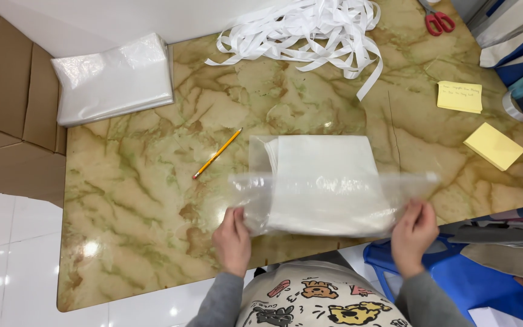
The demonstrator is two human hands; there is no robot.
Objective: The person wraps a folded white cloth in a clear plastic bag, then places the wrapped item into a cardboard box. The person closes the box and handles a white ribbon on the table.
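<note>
A clear plastic bag (328, 188) with a folded white cloth (325, 172) inside lies near the front edge of the marble table (152, 181). My left hand (233, 238) pinches the bag's near left corner. My right hand (413, 233) pinches its near right corner. The bag's open flap stretches across between the two hands. A yellow pencil (217, 153) lies to the left of the bag.
A stack of clear plastic bags (113, 79) sits at the back left. A heap of white strips (310, 27) lies at the back. Red scissors (437, 21), two yellow sticky-note pads (460, 97) (494, 145) and blue bags (473, 278) are at the right.
</note>
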